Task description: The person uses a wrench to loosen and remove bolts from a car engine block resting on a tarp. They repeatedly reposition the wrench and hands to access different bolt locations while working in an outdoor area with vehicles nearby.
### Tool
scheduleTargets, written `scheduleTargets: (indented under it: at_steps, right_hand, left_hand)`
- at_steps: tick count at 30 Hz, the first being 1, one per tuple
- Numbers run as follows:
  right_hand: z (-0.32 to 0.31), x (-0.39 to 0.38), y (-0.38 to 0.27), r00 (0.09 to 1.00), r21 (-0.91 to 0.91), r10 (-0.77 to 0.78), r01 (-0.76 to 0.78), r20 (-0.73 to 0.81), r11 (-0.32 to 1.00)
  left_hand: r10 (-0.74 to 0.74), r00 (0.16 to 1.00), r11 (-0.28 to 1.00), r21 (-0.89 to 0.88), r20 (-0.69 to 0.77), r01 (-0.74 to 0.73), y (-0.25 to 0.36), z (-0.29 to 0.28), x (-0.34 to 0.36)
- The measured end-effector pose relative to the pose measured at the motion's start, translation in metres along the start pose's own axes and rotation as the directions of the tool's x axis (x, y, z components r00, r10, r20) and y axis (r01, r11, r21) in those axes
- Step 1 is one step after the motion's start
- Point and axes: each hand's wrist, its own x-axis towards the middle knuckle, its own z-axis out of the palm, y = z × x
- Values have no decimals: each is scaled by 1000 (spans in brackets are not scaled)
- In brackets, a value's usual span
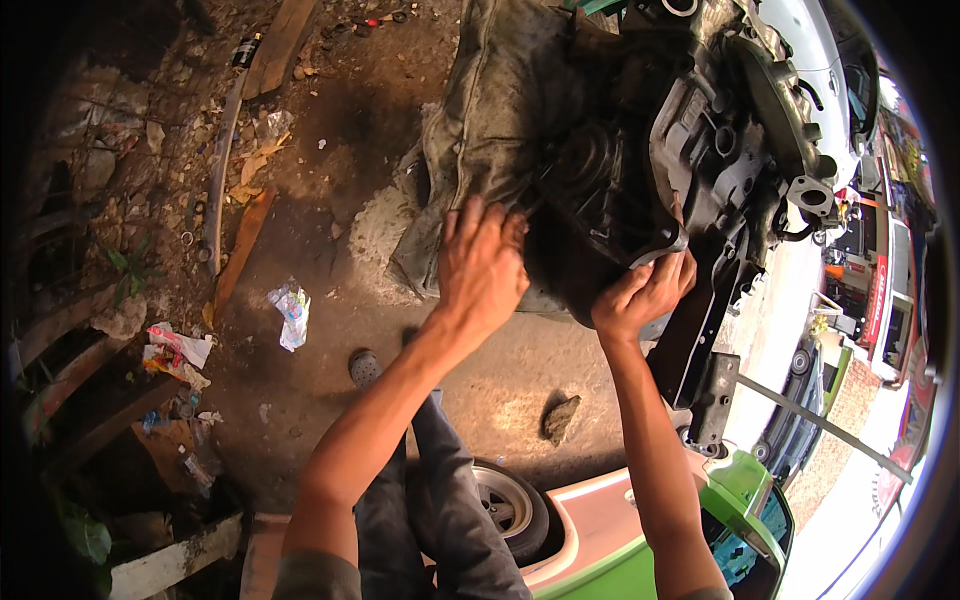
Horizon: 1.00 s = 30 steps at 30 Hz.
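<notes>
A greasy engine (pixel 700 130) with dark and grey metal parts fills the upper right. Stained, grey-brown cloth (pixel 490 110) lies along its left side. My left hand (pixel 482 265) rests on the cloth's near part with fingers curled into it; the fingertips are partly hidden. My right hand (pixel 643 292) is closed around the near lip of a curved metal engine part (pixel 667 246), its index finger stretched up along it. Between my hands the engine's underside is dark and hard to make out.
Below stands a green and pink vehicle (pixel 600 530) with a wheel (pixel 503 505). A stone (pixel 561 418) and a crumpled plastic wrapper (pixel 291 314) lie on the dirt floor. Wooden planks (pixel 243 245) and litter are at the left. A metal bar (pixel 825 424) sticks out at the right.
</notes>
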Motion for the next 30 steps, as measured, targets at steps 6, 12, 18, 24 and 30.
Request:
scheduleTargets:
  at_steps: [6,12,18,24,30]
  right_hand:
    - [-1,1,1,1000,6,-25,25,8,1000]
    - [0,0,2,1000,11,-16,16,-8,1000]
    - [2,-1,3,1000,33,-4,4,-11,999]
    - [2,-1,2,1000,18,-1,1,-29,1000]
    - [3,-1,1,1000,21,-4,4,-31,1000]
  left_hand:
    - [3,989,995,94,147,-17,51,-1,-6]
    - [49,996,993,107,77,-57,35,-9,-19]
    - [-218,974,927,-325,-65,186,-22,13,-9]
    - [-246,964,791,-554,100,259,-68,33,18]
    - [-244,931,597,-715,270,364,-91,46,41]
